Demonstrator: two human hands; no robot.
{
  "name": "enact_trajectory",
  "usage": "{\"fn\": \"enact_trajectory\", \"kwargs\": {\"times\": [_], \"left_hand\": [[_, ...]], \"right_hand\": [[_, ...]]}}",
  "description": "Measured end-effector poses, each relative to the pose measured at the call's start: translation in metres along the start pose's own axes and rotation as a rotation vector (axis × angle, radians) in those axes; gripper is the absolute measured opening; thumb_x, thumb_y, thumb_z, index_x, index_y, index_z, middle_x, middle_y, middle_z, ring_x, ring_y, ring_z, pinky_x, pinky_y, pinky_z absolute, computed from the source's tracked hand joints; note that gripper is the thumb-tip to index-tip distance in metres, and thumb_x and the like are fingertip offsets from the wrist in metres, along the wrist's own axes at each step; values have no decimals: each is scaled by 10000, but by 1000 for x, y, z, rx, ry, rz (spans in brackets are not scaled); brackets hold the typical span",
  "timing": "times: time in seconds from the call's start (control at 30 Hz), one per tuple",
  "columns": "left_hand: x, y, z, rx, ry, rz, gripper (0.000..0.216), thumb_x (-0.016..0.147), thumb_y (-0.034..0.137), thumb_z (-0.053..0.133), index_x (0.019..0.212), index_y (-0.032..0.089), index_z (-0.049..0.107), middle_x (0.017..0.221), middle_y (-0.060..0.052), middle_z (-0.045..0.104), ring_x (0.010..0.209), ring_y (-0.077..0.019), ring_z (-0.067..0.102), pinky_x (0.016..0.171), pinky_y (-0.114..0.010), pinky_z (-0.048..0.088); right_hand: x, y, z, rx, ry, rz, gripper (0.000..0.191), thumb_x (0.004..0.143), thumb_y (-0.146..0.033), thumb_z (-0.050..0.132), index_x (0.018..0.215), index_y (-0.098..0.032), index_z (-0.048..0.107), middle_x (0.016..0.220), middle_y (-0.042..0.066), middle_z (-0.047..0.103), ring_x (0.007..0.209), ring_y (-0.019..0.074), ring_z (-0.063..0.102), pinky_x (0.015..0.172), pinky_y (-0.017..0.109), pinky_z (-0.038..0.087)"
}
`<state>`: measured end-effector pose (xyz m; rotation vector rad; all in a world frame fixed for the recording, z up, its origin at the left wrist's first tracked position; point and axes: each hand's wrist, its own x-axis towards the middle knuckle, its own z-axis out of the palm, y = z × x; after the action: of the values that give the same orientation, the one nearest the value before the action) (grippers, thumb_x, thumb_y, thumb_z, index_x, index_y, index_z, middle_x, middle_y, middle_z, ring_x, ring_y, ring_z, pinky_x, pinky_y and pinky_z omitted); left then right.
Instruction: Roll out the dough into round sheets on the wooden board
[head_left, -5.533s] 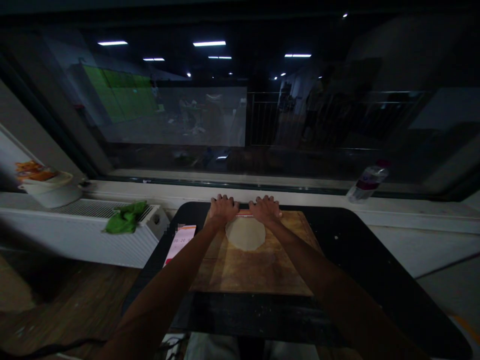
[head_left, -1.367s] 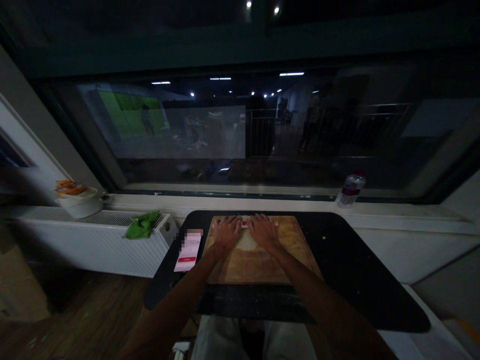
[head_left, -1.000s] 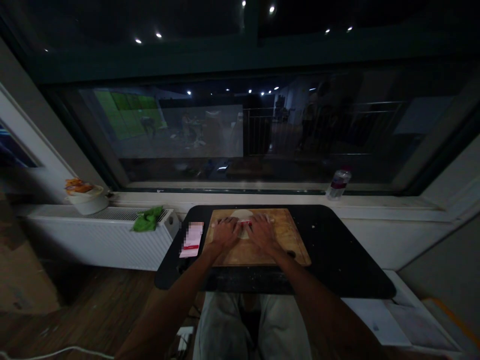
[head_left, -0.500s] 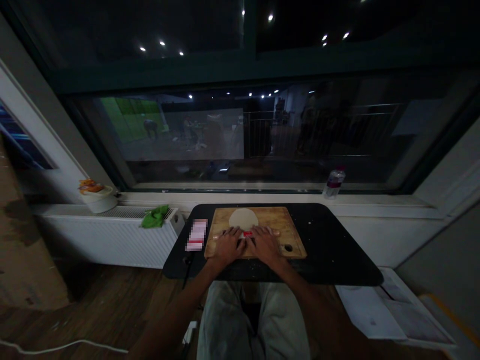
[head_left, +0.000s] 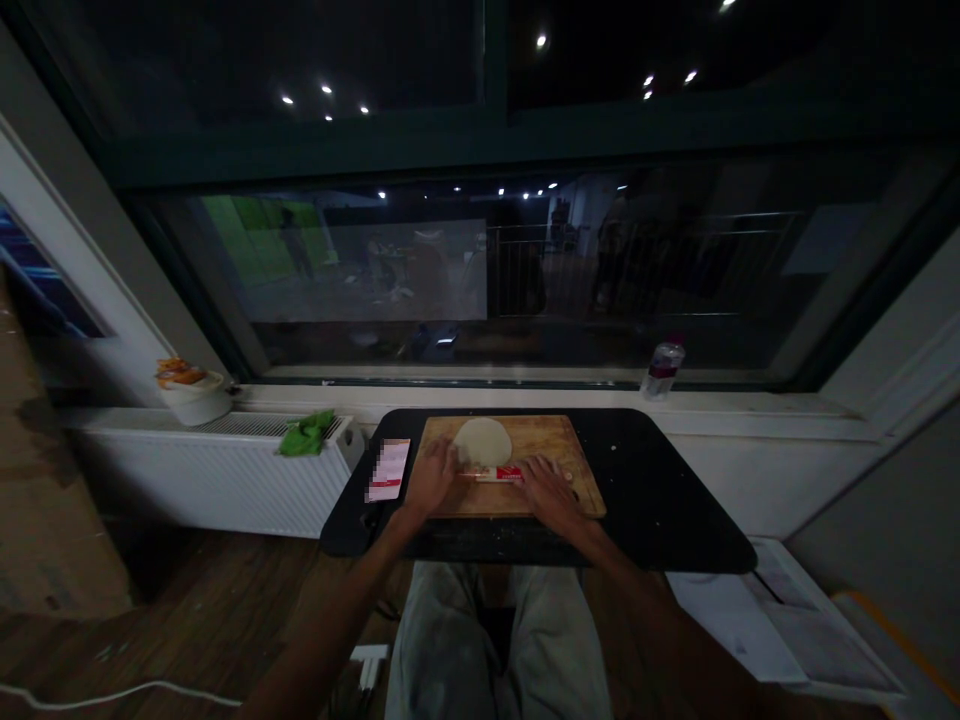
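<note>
A flat round disc of pale dough (head_left: 482, 441) lies at the far side of a wooden board (head_left: 577, 470) on a black table (head_left: 660, 500). A rolling pin with a red band (head_left: 501, 474) lies across the board just on my side of the dough. My left hand (head_left: 433, 480) rests at the pin's left end, near the dough's edge, fingers spread. My right hand (head_left: 547, 487) lies flat on the pin's right part. Neither hand grips the pin.
A phone with a pink screen (head_left: 388, 469) lies left of the board. A green cloth (head_left: 306, 435) sits on the white radiator, with a bowl (head_left: 192, 394) farther left. A water bottle (head_left: 660, 369) stands on the sill below the dark window. A cable runs across the wooden floor.
The pin has rolled from the board's far edge back over the dough to my side, baring the dough. My hands have spread apart along the pin. My head has pulled back.
</note>
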<state>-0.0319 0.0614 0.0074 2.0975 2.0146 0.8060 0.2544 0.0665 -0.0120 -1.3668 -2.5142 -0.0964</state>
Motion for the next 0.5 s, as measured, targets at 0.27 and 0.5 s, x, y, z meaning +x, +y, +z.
{"fn": "enact_trajectory", "kwargs": {"times": [0.27,0.5], "left_hand": [[29,33,19,116,-175,-250,711,1105,632,533,1640,165,573,1561,-260,713,1516,-429,651,1236,-576,519],[49,90,53,306,-364,-271,1267,949,938,489,1830,59,254,1863,-394,225,1743,-589,232,1343,-748,274]], "right_hand": [[8,45,-23,-125,-75,407,435,1198,-212,405,1571,-154,621,1573,229,647,1422,327,585,1120,438,433],[17,42,-9,-190,12,527,442,1168,-183,418,1553,-130,628,1417,228,712,1299,327,628,1049,435,439]]}}
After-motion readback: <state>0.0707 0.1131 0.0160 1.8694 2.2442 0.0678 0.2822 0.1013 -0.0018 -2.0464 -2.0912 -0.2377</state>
